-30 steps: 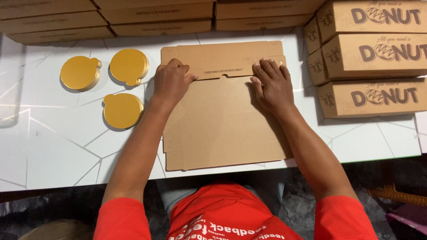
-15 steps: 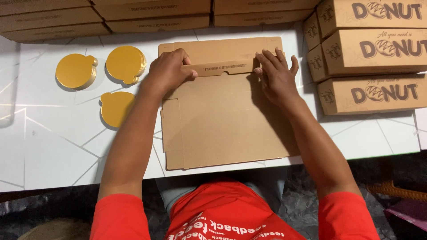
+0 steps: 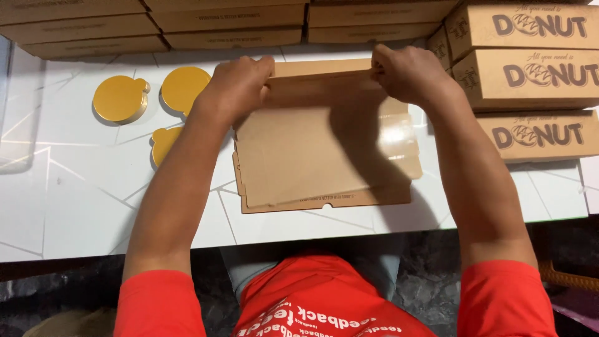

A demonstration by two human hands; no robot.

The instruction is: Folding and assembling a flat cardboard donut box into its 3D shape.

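So the far flap of the flat cardboard box blank [image 3: 324, 143] is pinched at both top corners: the left hand [image 3: 240, 84] is curled over the left corner with the fingers pressed together on the folded edge, and the right hand [image 3: 405, 73] is clamped on the right corner the same way. Neither grip is spread; both are closed on the flap.

Handling-wise, the blank is judged to be light and fairly stiff, thin brown card that bends cleanly only along its scored lines and would crease if squeezed mid-panel. The corners of the flap, right by the fold line, look like the sensible place for it to be held, since the pull is shared evenly there. Not slippery, not fragile, just easy to dent.

Looks: plain kraft brown, matte, rectangular, with narrow side flaps, a small notch on the near edge and a line of tiny print. It is laid in the middle of the white marble-look table [image 3: 75, 206], near edge toward the person.

Further out, three gold round cake boards [image 3: 120, 98] are seen to the left, stacked folded boxes [image 3: 536, 78] to the right, and flat brown boxes [image 3: 231, 25] lined up along the far side.
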